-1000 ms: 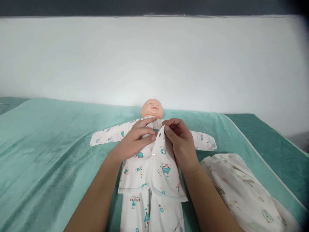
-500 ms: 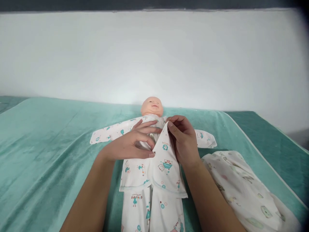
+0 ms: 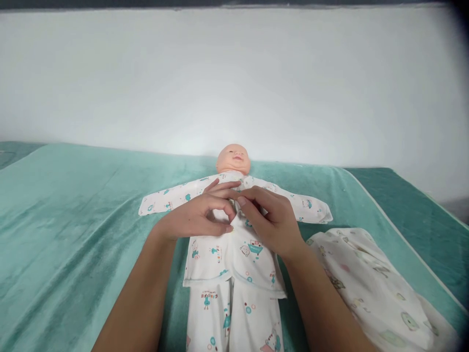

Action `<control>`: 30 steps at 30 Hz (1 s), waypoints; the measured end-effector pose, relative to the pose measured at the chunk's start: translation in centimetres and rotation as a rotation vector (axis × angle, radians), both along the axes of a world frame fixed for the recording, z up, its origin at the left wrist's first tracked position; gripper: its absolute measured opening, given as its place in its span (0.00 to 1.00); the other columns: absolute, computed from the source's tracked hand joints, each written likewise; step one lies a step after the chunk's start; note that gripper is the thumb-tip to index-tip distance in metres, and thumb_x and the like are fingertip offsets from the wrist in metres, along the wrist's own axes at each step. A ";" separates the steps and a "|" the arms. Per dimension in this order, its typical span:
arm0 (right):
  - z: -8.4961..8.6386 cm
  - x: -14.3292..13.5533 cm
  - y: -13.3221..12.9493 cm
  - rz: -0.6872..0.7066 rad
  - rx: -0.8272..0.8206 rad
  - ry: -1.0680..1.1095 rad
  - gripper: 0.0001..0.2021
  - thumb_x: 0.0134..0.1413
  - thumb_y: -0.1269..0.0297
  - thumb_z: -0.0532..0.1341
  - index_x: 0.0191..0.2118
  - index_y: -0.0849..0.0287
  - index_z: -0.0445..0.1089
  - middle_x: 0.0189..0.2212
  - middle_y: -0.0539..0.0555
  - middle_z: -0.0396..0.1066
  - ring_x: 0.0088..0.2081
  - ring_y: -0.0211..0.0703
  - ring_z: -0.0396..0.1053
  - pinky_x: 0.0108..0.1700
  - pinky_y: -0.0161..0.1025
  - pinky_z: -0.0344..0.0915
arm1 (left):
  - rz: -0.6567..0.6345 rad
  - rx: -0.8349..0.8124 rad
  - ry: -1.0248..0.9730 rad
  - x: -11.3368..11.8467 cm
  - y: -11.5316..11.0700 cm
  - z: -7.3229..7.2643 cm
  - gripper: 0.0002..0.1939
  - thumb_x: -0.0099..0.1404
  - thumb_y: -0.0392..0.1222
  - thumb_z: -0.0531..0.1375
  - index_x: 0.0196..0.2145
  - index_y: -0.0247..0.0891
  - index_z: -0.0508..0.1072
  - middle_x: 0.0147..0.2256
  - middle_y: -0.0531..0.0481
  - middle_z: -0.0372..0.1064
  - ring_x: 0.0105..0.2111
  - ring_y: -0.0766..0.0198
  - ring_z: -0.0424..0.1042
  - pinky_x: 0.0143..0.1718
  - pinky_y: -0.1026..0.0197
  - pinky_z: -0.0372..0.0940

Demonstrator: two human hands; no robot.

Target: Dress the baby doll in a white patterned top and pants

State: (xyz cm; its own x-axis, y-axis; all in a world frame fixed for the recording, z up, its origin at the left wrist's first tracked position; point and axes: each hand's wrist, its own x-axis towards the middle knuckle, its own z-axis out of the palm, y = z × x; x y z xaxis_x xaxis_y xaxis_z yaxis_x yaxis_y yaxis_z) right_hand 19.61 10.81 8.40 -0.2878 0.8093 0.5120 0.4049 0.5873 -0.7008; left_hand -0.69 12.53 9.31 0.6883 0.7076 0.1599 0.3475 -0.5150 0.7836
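A baby doll lies on its back with its head toward the wall. It wears a white printed baby shirt with both sleeves spread out, and matching trousers. My left hand rests across the front of the shirt, thumb and forefinger closed on the front edge, other fingers stretched over the chest. On the other side, my right hand pinches the shirt's front edge between thumb and forefinger. Both hands meet at the middle of the chest, and the fingertips partly hide the cloth they grip.
A teal plush cover lies under the doll. To the right is a crumpled white printed cloth, close to my right forearm. Behind the bed stands a white wall.
My right hand has brought the lifted shirt flap down and inward to my left fingers. The flap now lies flatter across the chest. My left hand has barely moved.
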 end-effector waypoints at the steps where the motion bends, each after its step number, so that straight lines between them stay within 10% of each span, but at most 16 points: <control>1: 0.1 0.0 -0.1 0.018 0.018 -0.014 0.07 0.65 0.65 0.57 0.36 0.53 0.72 0.27 0.48 0.69 0.28 0.38 0.63 0.34 0.39 0.60 | 0.002 -0.003 -0.002 0.0 0.0 0.0 0.05 0.60 0.37 0.63 0.28 0.44 0.72 0.56 0.58 0.70 0.71 0.55 0.47 0.73 0.45 0.28; 14: 2.6 0.6 -1.2 0.115 -0.204 -0.319 0.12 0.66 0.60 0.57 0.29 0.54 0.61 0.18 0.43 0.58 0.20 0.35 0.53 0.24 0.36 0.47 | -0.005 0.059 0.062 0.5 -0.1 0.3 0.09 0.56 0.31 0.59 0.31 0.45 0.72 0.55 0.56 0.70 0.70 0.52 0.48 0.73 0.43 0.33; 30: 2.2 1.8 -0.4 0.402 -0.605 0.156 0.04 0.66 0.64 0.57 0.44 0.54 0.68 0.28 0.46 0.60 0.27 0.34 0.53 0.28 0.34 0.53 | 0.128 0.130 0.037 1.6 -0.7 0.6 0.12 0.55 0.30 0.55 0.36 0.42 0.72 0.57 0.51 0.67 0.66 0.52 0.56 0.70 0.46 0.46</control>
State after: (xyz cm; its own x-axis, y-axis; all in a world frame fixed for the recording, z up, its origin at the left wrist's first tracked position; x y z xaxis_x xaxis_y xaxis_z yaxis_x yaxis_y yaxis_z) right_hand 21.39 10.41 10.58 -0.5819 0.8103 0.0696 0.1092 0.1626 -0.9806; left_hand 0.94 11.84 9.92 0.6012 0.7646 0.2322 0.4441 -0.5613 0.6984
